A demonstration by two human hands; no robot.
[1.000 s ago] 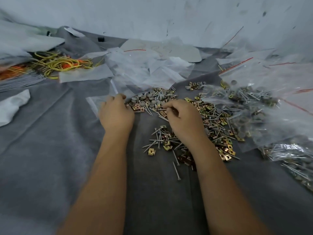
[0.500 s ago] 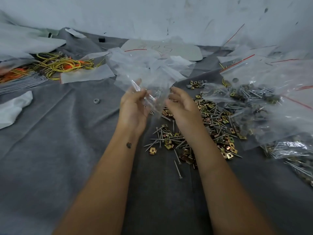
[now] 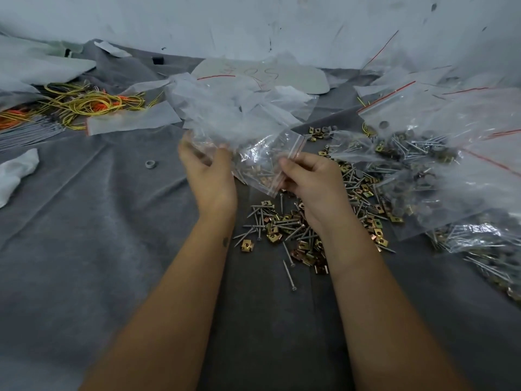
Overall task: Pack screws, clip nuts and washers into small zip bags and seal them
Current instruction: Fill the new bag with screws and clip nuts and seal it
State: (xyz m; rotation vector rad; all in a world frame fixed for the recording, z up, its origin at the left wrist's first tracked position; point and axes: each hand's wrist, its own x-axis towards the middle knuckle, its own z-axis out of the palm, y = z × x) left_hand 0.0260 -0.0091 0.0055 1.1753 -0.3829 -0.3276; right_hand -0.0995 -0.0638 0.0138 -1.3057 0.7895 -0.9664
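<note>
A small clear zip bag with a red strip hangs between my hands above the grey cloth; screws and clip nuts show inside it. My right hand pinches the bag's red-striped mouth edge. My left hand holds the bag's other side from the left, fingers curled behind the plastic. Below the hands lies a loose heap of screws and brass-coloured clip nuts. One grey washer lies alone to the left.
Several filled zip bags pile up on the right. Empty clear bags lie at the back centre. Yellow and orange wires sit at back left, a white rag at far left. A wall closes the back.
Both hands rose from the heap on the cloth with the small bag. The bag has turned so its red-striped mouth faces my right hand, which now pinches it.
</note>
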